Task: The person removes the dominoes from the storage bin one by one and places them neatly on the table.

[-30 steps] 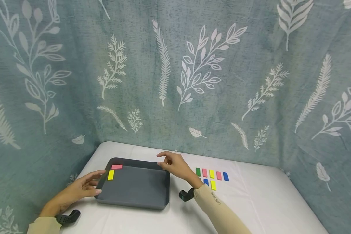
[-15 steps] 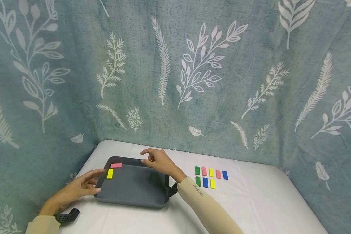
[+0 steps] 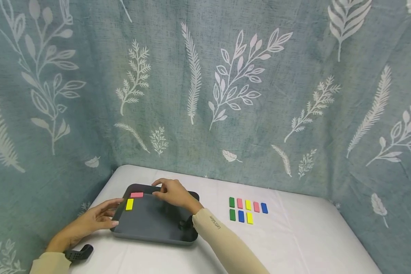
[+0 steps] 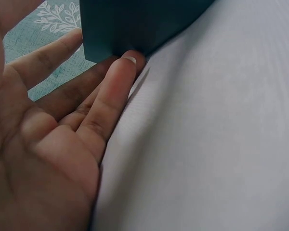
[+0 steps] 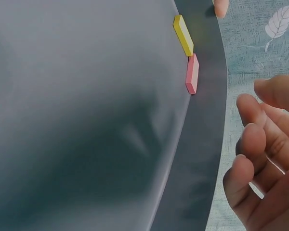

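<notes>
A dark grey tray (image 3: 147,228) lies on the white cloth. Inside its far left corner are a pink block (image 3: 137,195) and a yellow block (image 3: 129,204), nearly touching in the right wrist view. My left hand (image 3: 92,220) rests at the tray's left side, fingers spread and fingertips at the rim; the left wrist view shows fingers (image 4: 113,91) against the outer wall. Over the far part of the tray hovers my right hand (image 3: 172,193), its fingers loosely bent. The right wrist view shows nothing between those fingers (image 5: 253,139).
Right of the tray, several small green, pink, yellow and blue blocks stand in two rows, among them a green block (image 3: 232,215) and a blue block (image 3: 264,207). A leaf-patterned curtain (image 3: 205,95) hangs behind and beside the table (image 3: 294,236).
My right hand has moved left from the tray's right edge to above its far middle. The near green block, earlier hidden by the arm, shows again. My left hand stays in place.
</notes>
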Demonstrator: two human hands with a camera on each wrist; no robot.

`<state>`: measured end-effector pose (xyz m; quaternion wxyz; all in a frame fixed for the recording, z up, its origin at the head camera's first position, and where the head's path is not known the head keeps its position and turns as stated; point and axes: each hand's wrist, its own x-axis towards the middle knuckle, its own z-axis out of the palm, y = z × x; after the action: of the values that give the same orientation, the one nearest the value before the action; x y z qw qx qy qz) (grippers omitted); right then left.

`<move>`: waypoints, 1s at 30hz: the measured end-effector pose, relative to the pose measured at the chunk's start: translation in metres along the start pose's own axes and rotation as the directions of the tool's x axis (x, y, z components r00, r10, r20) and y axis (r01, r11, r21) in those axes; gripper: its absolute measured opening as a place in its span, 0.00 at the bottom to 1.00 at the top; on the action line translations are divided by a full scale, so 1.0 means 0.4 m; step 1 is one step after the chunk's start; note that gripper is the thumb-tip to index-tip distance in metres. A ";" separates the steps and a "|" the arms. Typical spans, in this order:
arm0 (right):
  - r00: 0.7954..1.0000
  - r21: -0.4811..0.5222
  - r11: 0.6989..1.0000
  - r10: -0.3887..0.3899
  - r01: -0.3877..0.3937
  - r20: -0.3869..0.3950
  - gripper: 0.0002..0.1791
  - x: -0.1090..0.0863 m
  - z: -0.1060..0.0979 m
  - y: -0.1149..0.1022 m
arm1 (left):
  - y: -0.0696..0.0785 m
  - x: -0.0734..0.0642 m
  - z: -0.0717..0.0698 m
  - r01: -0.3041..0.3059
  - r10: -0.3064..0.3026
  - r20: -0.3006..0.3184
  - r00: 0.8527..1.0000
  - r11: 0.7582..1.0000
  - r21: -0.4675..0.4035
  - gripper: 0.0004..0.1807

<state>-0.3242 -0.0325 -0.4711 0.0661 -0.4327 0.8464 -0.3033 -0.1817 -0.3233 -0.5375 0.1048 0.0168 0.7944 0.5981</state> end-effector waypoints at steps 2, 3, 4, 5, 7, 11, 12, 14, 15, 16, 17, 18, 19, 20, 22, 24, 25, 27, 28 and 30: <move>1.000 -0.008 1.000 0.004 -0.004 -0.002 0.20 0.009 0.006 -0.002 | -0.001 -0.002 -0.001 -0.007 0.007 0.003 1.000 1.000 0.002 0.46; 1.000 -0.013 1.000 0.006 -0.006 -0.003 0.20 0.014 0.010 -0.001 | -0.001 -0.003 -0.002 -0.015 0.014 0.004 1.000 1.000 0.004 0.46; 1.000 -0.015 1.000 0.007 -0.007 -0.003 0.20 0.020 0.014 0.000 | -0.002 -0.005 -0.005 -0.023 0.023 0.007 1.000 1.000 0.005 0.45; 1.000 -0.018 1.000 0.010 -0.010 -0.002 0.19 0.026 0.019 0.001 | -0.002 -0.006 -0.007 -0.032 0.032 0.012 0.999 0.999 0.007 0.45; 1.000 -0.023 1.000 0.018 -0.018 0.009 0.20 0.037 0.028 0.002 | -0.001 -0.008 -0.012 -0.044 0.044 0.019 0.999 0.999 0.008 0.44; 0.998 -0.017 0.999 0.045 -0.044 0.032 0.20 0.053 0.043 0.001 | 0.000 -0.005 -0.015 -0.037 0.037 0.025 0.999 0.999 0.010 0.44; 0.998 -0.015 0.999 0.052 -0.052 0.035 0.20 0.055 0.046 0.001 | 0.000 -0.004 -0.014 -0.035 0.034 0.024 0.999 0.999 0.009 0.44; 0.997 -0.009 0.998 0.060 -0.060 0.042 0.20 0.058 0.055 0.001 | -0.001 -0.002 -0.011 -0.031 0.030 0.025 0.999 1.000 0.006 0.44; 0.997 -0.003 0.998 0.062 -0.062 0.047 0.20 0.059 0.059 0.001 | -0.002 -0.001 -0.010 -0.033 0.032 0.025 0.999 0.999 0.007 0.44; 0.997 0.002 0.998 0.062 -0.063 0.054 0.20 0.063 0.063 -0.002 | -0.003 -0.002 -0.012 -0.034 0.034 0.025 0.999 0.999 0.007 0.44; 0.996 0.011 0.998 0.066 -0.067 0.063 0.21 0.066 0.067 -0.003 | -0.004 -0.002 -0.014 -0.037 0.037 0.027 0.999 0.999 0.006 0.44; 0.995 0.019 0.997 0.069 -0.071 0.073 0.21 0.070 0.071 -0.005 | -0.005 -0.002 -0.014 -0.037 0.037 0.026 0.999 0.999 0.006 0.44; 0.994 0.027 0.997 0.073 -0.075 0.081 0.21 0.073 0.075 -0.006 | -0.006 -0.001 -0.015 -0.038 0.037 0.026 0.999 0.999 0.007 0.44; 0.993 0.037 0.996 0.078 -0.081 0.091 0.21 0.077 0.079 -0.008 | -0.007 0.000 -0.016 -0.040 0.040 0.028 0.999 0.999 0.006 0.43; 0.990 0.048 0.994 0.087 -0.093 0.110 0.22 0.083 0.087 -0.009 | -0.008 0.000 -0.016 -0.042 0.042 0.027 0.999 0.999 0.008 0.43; 0.987 0.053 0.992 0.104 -0.111 0.126 0.23 0.088 0.096 -0.010 | -0.010 0.000 -0.016 -0.045 0.045 0.023 0.999 0.999 0.009 0.43; 0.985 0.055 0.991 0.112 -0.120 0.132 0.23 0.090 0.100 -0.010 | -0.011 0.001 -0.017 -0.045 0.045 0.023 0.999 0.999 0.008 0.43; 0.981 0.048 0.989 0.129 -0.137 0.144 0.24 0.094 0.108 -0.009 | -0.013 0.001 -0.017 -0.045 0.045 0.020 0.999 0.999 0.006 0.43; 0.979 0.040 0.988 0.139 -0.146 0.149 0.24 0.095 0.113 -0.008 | -0.014 0.001 -0.017 -0.047 0.047 0.021 0.999 0.999 0.002 0.43; 0.975 0.024 0.986 0.157 -0.163 0.155 0.25 0.097 0.120 -0.007 | -0.017 0.001 -0.017 -0.050 0.050 0.023 0.998 0.999 -0.004 0.43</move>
<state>-0.3283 -0.0857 -0.5025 0.1629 -0.3838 0.8653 -0.2782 -0.1827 -0.3317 -0.5421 0.0989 0.0434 0.7915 0.6016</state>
